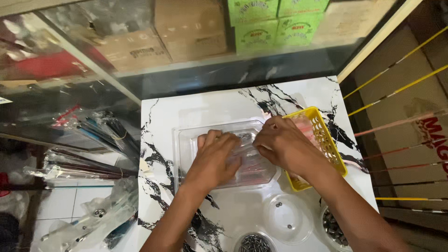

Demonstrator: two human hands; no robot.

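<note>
Two hands: both of mine rest on the clear plastic compartment box (224, 156), which lies flat on the marble-patterned counter (186, 112).
Left hand (215, 156): palm and fingers spread flat on the lid, pressing, not clenched round anything.
Right hand (282, 143): fingertips pinched at the box's far right edge; whether they grip the lid or something small, I cannot tell.
Risk: the box seems light and slick, so a hard push could skid it into the yellow plastic basket (326, 144) just beside it.
Spill: open clear round tubs (288, 218) of small dark metal pieces sit near my forearms; an elbow could tip them.
Packages: green printed cartons (275, 21) and plain brown cartons (186, 28) stacked behind the glass.
Signs: a brown carton with red lettering (431, 133) stands at right, behind thin yellow and red rods (396, 91).
</note>
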